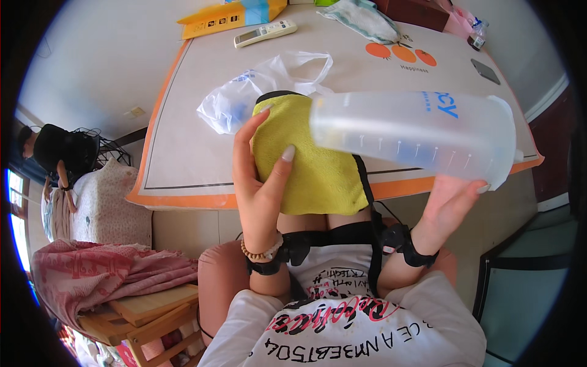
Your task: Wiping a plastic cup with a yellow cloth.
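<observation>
the left hand (260, 183) pinches the yellow cloth (309, 168); the right hand (449, 205) wraps the clear jug (409, 131) beside it. best keep the jug steady and wipe slowly.

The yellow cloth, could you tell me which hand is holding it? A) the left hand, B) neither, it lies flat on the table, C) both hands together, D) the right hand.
A: the left hand grips the yellow cloth, while the right hand supports the clear measuring jug.

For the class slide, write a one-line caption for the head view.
Left hand presses a yellow cloth against a clear measuring jug held sideways by the right hand.
</observation>
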Motion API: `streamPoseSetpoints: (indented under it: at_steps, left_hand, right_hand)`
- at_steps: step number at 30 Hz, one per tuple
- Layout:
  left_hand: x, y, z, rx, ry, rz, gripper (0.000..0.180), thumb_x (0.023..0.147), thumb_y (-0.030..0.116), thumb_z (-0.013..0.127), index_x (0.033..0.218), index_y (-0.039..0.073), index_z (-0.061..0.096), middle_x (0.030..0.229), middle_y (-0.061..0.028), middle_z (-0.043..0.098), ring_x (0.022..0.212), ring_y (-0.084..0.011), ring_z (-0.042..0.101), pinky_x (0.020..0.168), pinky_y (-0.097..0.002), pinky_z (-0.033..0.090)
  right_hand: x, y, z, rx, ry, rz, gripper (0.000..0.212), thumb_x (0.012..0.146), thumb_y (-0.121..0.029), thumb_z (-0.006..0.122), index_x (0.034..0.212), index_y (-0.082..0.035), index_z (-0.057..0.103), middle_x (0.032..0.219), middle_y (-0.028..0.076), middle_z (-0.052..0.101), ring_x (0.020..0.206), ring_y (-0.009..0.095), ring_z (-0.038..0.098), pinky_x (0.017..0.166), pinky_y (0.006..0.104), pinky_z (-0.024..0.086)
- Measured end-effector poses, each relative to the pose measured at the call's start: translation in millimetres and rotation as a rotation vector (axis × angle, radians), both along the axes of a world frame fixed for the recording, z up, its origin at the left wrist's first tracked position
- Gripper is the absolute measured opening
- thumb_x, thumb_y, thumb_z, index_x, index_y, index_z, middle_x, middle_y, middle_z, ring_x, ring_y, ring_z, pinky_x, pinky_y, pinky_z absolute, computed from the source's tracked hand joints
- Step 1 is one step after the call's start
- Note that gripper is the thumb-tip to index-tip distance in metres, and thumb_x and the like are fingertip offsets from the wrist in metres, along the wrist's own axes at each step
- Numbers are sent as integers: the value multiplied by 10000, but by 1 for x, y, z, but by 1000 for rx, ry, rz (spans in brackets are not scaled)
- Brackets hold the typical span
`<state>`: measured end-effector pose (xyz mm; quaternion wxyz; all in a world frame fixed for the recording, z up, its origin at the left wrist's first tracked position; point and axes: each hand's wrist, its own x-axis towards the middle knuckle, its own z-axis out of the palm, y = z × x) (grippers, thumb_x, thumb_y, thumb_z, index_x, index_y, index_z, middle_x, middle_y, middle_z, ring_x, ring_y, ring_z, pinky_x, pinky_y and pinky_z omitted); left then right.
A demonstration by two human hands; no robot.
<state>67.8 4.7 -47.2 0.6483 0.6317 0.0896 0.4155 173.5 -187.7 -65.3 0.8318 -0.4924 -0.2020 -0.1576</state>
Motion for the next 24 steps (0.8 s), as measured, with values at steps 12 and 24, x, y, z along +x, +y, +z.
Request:
streamPoseSetpoints:
  at_steps: [12, 24]
  left_hand:
    - [-6, 14, -1, 200, 74, -72, 609, 774, 339, 524, 1239, -15, 352, 1254, -147, 389, 1201, -240, 321, 989, -339, 232]
    - [-4, -12, 11, 603, 326, 46, 831, 563, 118, 748, 1266, 123, 306, 1135, -201, 370, 1057, -375, 413, 842, -394, 404]
  right_hand:
    - [-10, 14, 0, -121, 5, -30, 999, 611, -685, 556, 1290, -11, 270, 1323, 111, 293, 1162, 252, 343, 968, 406, 265]
    - [-25, 24, 32, -332, -212, -32, 1178, 536, -688, 615, 1339, 3, 102, 1307, 153, 277, 1161, 249, 352, 925, 385, 325]
